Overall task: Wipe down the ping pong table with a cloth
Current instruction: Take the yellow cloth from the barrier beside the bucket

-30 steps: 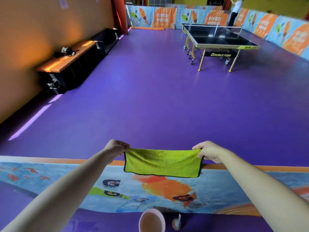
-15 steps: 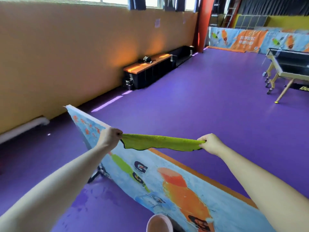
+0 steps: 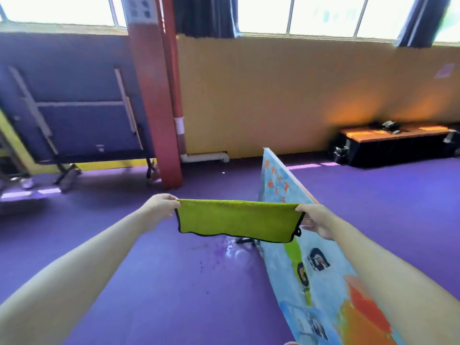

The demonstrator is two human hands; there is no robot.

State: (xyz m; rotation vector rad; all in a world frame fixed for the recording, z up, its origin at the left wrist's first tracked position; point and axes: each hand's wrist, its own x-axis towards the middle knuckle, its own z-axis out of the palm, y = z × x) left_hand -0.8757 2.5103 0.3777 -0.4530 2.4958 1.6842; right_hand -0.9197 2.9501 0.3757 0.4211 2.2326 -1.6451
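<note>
A lime-green cloth [image 3: 236, 220] with a dark hem hangs stretched flat between both hands, out in front of me above the purple floor. My left hand [image 3: 159, 207] pinches its upper left corner. My right hand [image 3: 315, 220] pinches the upper right corner. A folded-up ping pong table [image 3: 74, 108] with a dark blue top stands upright on wheels against the wall at the left. No open, playable table is in view.
A printed blue-and-orange barrier board [image 3: 298, 245] runs from centre to lower right beside my right arm. A red pillar [image 3: 159, 95] rises ahead. A black bench with an orange top [image 3: 395, 140] lines the yellow wall at right. A wet patch [image 3: 224, 252] marks the floor below the cloth.
My view has swung left: the open table and bench slid out to the right, and the pillar and folded table came into sight. The cloth was lifted off the barrier and now hangs flat.
</note>
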